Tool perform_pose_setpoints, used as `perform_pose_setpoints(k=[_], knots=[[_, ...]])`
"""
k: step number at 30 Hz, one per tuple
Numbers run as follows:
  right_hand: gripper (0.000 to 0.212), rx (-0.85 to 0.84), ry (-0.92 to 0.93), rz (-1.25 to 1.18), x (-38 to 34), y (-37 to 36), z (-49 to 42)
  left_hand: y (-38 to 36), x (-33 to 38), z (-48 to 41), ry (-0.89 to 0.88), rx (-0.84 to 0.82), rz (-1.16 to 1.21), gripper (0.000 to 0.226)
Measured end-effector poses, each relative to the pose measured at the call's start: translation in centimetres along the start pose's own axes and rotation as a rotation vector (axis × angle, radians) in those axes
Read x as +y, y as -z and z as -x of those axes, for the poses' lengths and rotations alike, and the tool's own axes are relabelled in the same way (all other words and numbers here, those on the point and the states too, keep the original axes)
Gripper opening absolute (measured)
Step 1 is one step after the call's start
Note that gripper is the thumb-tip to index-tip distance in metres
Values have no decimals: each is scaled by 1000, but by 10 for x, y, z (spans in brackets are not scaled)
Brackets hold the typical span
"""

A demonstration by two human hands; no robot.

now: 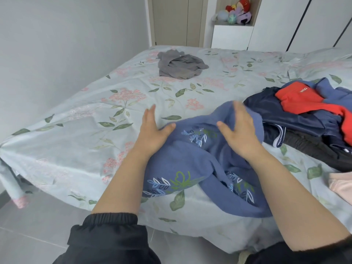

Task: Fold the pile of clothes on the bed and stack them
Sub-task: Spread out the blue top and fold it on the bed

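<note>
A crumpled blue garment (192, 161) with embroidered leaves lies on the near edge of the floral bed (106, 115). My left hand (152, 128) is over its left edge with straight fingers, thumb touching the fabric. Over the garment's upper part, my right hand (240, 128) has its fingers straight and slightly blurred. To the right sits the pile of clothes (308, 115), with dark navy, red and blue pieces. A grey garment (181, 65) lies loosely bunched at the far side of the bed.
A pink piece of cloth (341, 185) lies at the right edge. A white wall runs along the left. Wardrobe doors and a shelf of plush toys (236, 12) stand behind the bed. Grey floor tiles (38, 229) lie below the bed's near corner.
</note>
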State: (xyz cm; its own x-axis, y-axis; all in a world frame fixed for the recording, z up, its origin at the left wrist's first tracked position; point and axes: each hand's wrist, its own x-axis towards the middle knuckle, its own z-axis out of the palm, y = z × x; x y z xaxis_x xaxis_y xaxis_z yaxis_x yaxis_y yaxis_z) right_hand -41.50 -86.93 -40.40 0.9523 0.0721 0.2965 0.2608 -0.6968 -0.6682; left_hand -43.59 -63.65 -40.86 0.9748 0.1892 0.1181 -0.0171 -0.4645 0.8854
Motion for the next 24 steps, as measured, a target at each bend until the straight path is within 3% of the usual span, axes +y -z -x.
perform_pose_setpoints(k=[4, 6, 7, 9, 11, 13, 15, 16, 18, 20, 22, 24], knots=[[42, -609, 27, 375, -15, 2, 24, 6, -9, 13, 73, -522, -570, 89], [34, -852, 40, 660, -19, -2, 35, 3, -12, 16, 85, -614, -764, 55], [27, -877, 22, 766, -21, -4, 36, 2, -10, 15, 68, -572, -768, 34], [20, -733, -77, 805, -21, -5, 32, 1, -7, 11, 109, -295, -491, 5], [6, -282, -201, 529, -14, -2, 19, 1, -2, 5, 219, 104, 49, 14], [36, 126, -244, 61, -9, 4, 11, 3, 4, 4, 193, 331, 449, 22], [71, 208, -192, -218, -5, 6, 8, 1, 6, 7, 30, 357, 322, 63], [75, 238, -128, -192, -3, 4, 10, -1, 4, 10, -112, 377, 124, 71], [48, 304, 41, -30, -4, -4, 15, -9, 5, 17, -440, 420, -242, 58], [9, 247, 131, 153, -5, -13, 20, -21, 3, 23, -646, 293, -421, 36], [17, -28, 115, 302, -4, -23, 24, -32, -6, 21, -608, -10, -510, 48], [39, -293, 105, 586, 4, -28, 26, -40, -17, 21, -429, -251, -771, 67]])
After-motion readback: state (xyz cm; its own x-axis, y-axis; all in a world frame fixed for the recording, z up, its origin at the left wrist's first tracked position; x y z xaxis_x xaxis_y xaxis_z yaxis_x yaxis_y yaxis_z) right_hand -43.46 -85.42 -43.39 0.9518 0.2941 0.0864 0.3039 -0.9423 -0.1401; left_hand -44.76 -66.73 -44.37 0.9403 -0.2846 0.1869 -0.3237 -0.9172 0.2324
